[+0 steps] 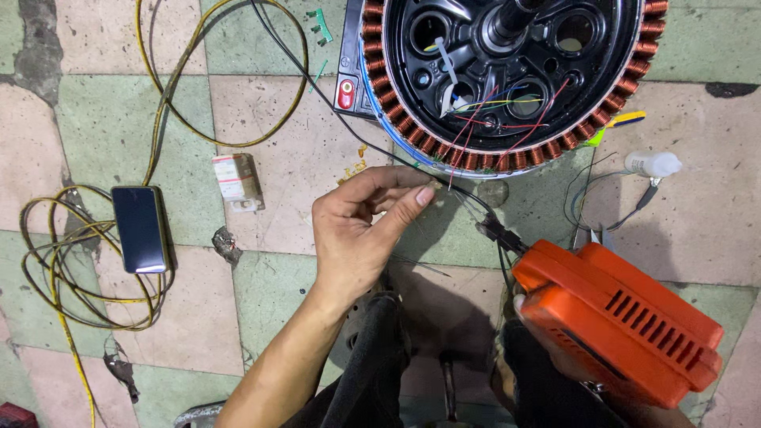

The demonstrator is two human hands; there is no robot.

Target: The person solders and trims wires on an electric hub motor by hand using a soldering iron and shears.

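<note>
Orange heat gun (618,317), gripped by my mostly hidden right hand (547,357), could scorch my left hand (357,230) pinching the thin wires (468,202) near its nozzle, I judge.

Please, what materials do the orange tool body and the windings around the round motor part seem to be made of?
Orange tool body: probably moulded plastic, matte, with ribbed vent slots. Windings: likely enamelled copper wire, given the shiny reddish-brown coils around the black stator. The left hand pinches thin wires, apparently plastic-insulated.
</note>
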